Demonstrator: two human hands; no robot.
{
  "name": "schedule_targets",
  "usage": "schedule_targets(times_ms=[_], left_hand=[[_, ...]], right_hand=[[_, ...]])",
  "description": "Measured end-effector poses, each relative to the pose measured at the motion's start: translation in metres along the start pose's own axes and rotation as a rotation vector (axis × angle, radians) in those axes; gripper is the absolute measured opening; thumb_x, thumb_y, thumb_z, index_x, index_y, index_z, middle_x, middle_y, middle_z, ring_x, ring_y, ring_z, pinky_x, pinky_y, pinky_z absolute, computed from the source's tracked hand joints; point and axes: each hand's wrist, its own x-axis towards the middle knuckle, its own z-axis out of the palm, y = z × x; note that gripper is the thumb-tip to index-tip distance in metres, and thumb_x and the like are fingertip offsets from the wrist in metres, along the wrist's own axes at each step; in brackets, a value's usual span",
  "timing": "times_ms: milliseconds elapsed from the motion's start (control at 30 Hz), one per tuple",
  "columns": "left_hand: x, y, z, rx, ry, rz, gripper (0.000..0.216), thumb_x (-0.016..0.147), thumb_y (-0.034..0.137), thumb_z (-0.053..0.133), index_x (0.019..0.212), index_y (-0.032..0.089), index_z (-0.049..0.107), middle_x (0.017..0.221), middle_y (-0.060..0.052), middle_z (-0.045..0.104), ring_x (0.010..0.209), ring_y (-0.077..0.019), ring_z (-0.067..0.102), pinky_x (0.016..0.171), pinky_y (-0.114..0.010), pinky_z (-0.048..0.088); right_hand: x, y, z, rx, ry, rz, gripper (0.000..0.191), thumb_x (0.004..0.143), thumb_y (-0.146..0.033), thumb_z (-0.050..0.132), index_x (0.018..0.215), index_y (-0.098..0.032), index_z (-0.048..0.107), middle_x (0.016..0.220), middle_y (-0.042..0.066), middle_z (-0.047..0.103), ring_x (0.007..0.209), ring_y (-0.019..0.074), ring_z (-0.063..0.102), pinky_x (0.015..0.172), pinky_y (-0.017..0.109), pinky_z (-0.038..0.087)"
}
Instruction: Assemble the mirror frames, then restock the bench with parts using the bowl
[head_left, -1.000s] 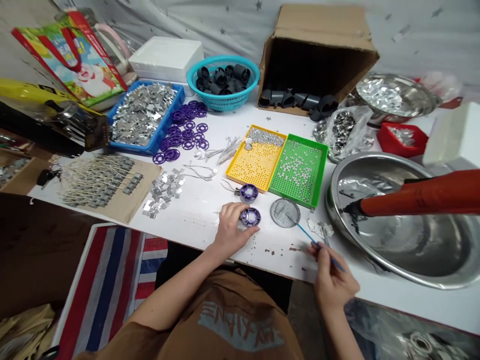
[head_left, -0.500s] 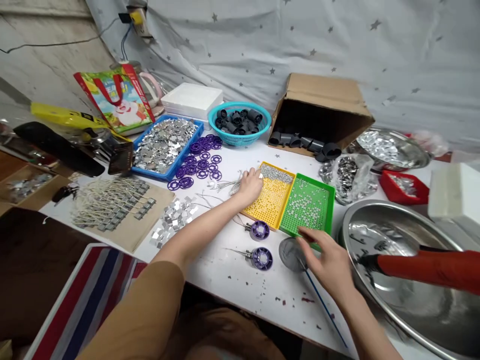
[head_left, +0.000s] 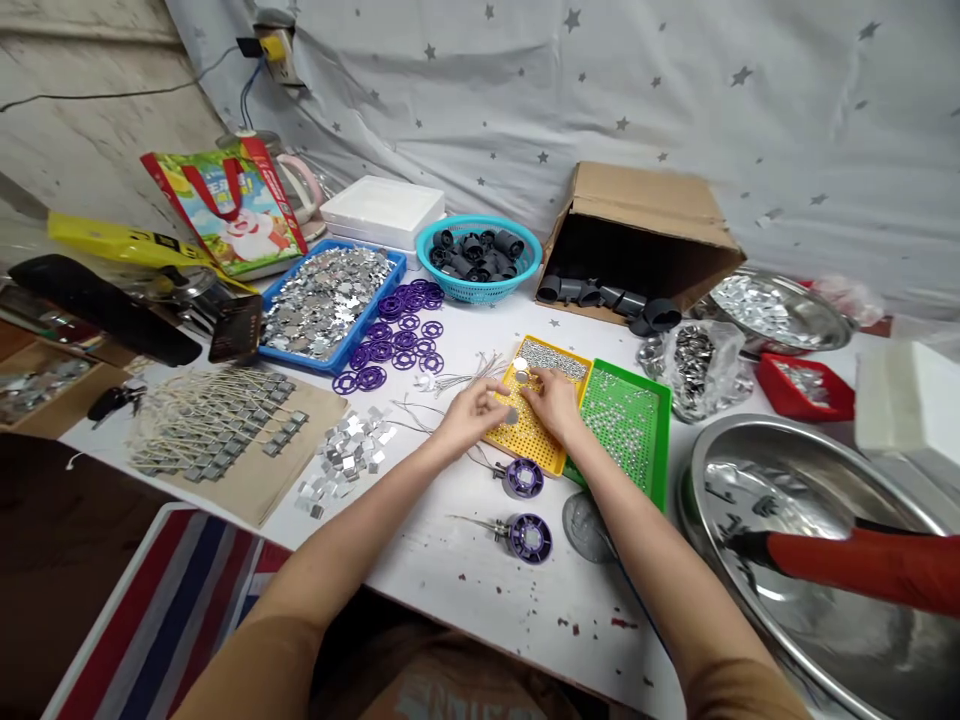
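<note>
My left hand (head_left: 474, 412) is over the left edge of the yellow perforated tray (head_left: 536, 450), its thumb and fingers pinched on a small round silver disc (head_left: 512, 415). From the other side my right hand (head_left: 553, 402) reaches over the same tray, its fingertips closed on another small silver disc (head_left: 521, 377). A pale round piece (head_left: 520, 364) shows just beyond those fingertips. Small silver parts fill the tray's far end. Under my right forearm is part of the green perforated tray (head_left: 660, 440), scattered with tiny silver pieces. Two purple round holders with wires, a nearer one (head_left: 529, 538) and a farther one (head_left: 523, 478), lie in front.
Purple rings (head_left: 405, 340) and silver square plates (head_left: 352, 445) lie to the left, beside a blue tray (head_left: 341, 355) of metal pieces. A turquoise basket (head_left: 480, 290), a cardboard box (head_left: 652, 190) and a steel basin (head_left: 694, 460) stand around. A grey round lid (head_left: 585, 525) lies near my right forearm.
My right hand has moved left and away from me, from beside the grey lid to the yellow tray. My left hand has drawn back slightly toward me. Both hands now pinch discs.
</note>
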Motion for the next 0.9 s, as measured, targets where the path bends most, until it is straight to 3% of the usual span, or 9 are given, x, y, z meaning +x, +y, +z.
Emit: schedule_targets(times_ms=[100, 200, 300, 400, 500, 600, 667, 800, 900], left_hand=[[-0.053, -0.012, -0.013, 0.045, -0.086, -0.083, 0.023, 0.08, 0.032, 0.063, 0.094, 0.015, 0.062, 0.075, -0.001, 0.064, 0.062, -0.0109, 0.057, 0.061, -0.023, 0.045], [-0.095, -0.03, -0.024, 0.33, -0.053, -0.148, 0.013, 0.082, 0.025, 0.056, 0.087, 0.015, 0.064, 0.072, -0.001, 0.064, 0.062, -0.0122, 0.057, 0.061, -0.023, 0.044], [-0.118, -0.042, -0.032, 0.657, 0.0, -0.081, 0.016, 0.084, 0.017, 0.051, 0.091, 0.019, 0.065, 0.077, -0.001, 0.061, 0.067, -0.0136, 0.057, 0.067, -0.026, 0.045], [-0.126, -0.047, -0.036, 0.843, 0.018, -0.005, 0.018, 0.085, 0.018, 0.054, 0.1, 0.021, 0.064, 0.098, -0.003, 0.058, 0.066, -0.0119, 0.055, 0.07, -0.028, 0.047], [-0.125, -0.049, -0.037, 0.917, 0.024, 0.007, 0.026, 0.083, 0.018, 0.059, 0.108, 0.023, 0.06, 0.107, -0.004, 0.056, 0.065, -0.0117, 0.056, 0.069, -0.029, 0.05], [-0.12, -0.051, -0.037, 0.983, 0.039, 0.009, 0.027, 0.083, 0.016, 0.06, 0.11, 0.022, 0.059, 0.104, -0.004, 0.057, 0.069, -0.014, 0.058, 0.07, -0.03, 0.051], [-0.118, -0.051, -0.038, 1.02, 0.035, -0.003, 0.022, 0.084, 0.016, 0.06, 0.105, 0.02, 0.06, 0.1, -0.004, 0.057, 0.071, -0.015, 0.059, 0.071, -0.03, 0.051], [-0.12, -0.04, -0.031, 0.997, 0.068, 0.003, 0.016, 0.085, 0.015, 0.061, 0.1, 0.019, 0.061, 0.095, -0.003, 0.057, 0.076, -0.0162, 0.06, 0.071, -0.029, 0.05], [-0.125, -0.022, -0.007, 0.834, 0.064, 0.135, 0.016, 0.085, 0.019, 0.064, 0.101, 0.018, 0.061, 0.093, -0.003, 0.058, 0.08, -0.0159, 0.06, 0.074, -0.028, 0.05]], right_hand=[[0.013, -0.005, 0.006, -0.035, -0.04, -0.008, 0.021, 0.086, -0.027, 0.053, 0.1, -0.016, 0.065, 0.108, 0.015, 0.062, 0.099, 0.0273, 0.059, 0.089, 0.04, 0.044], [0.015, -0.005, 0.006, -0.034, -0.069, 0.017, 0.02, 0.089, -0.025, 0.047, 0.095, -0.016, 0.064, 0.108, 0.016, 0.063, 0.103, 0.0264, 0.058, 0.09, 0.037, 0.044], [0.008, -0.001, 0.001, -0.006, -0.127, 0.1, 0.023, 0.091, -0.026, 0.044, 0.091, -0.014, 0.063, 0.096, 0.015, 0.068, 0.09, 0.0219, 0.062, 0.082, 0.033, 0.048], [0.0, 0.006, -0.007, 0.02, -0.241, 0.192, 0.026, 0.089, -0.024, 0.045, 0.075, -0.015, 0.064, 0.07, 0.009, 0.068, 0.063, 0.0156, 0.062, 0.064, 0.027, 0.05], [-0.002, 0.008, -0.015, -0.039, -0.281, 0.252, 0.021, 0.083, -0.021, 0.052, 0.067, -0.015, 0.064, 0.062, 0.009, 0.067, 0.059, 0.016, 0.062, 0.062, 0.027, 0.05], [-0.003, 0.004, -0.022, -0.167, -0.227, 0.26, 0.016, 0.08, -0.024, 0.058, 0.077, -0.011, 0.067, 0.076, 0.016, 0.069, 0.077, 0.0252, 0.066, 0.074, 0.036, 0.05], [-0.005, 0.0, -0.024, -0.219, -0.204, 0.207, 0.024, 0.08, -0.031, 0.06, 0.091, -0.01, 0.067, 0.088, 0.019, 0.07, 0.088, 0.0293, 0.065, 0.08, 0.041, 0.048], [-0.012, -0.005, -0.019, -0.24, -0.218, 0.069, 0.028, 0.077, -0.034, 0.066, 0.095, -0.013, 0.067, 0.098, 0.015, 0.069, 0.093, 0.0269, 0.063, 0.084, 0.036, 0.046], [-0.014, -0.006, -0.016, -0.231, -0.214, 0.034, 0.018, 0.079, -0.027, 0.063, 0.088, -0.012, 0.067, 0.095, 0.014, 0.069, 0.09, 0.024, 0.062, 0.083, 0.034, 0.045]])
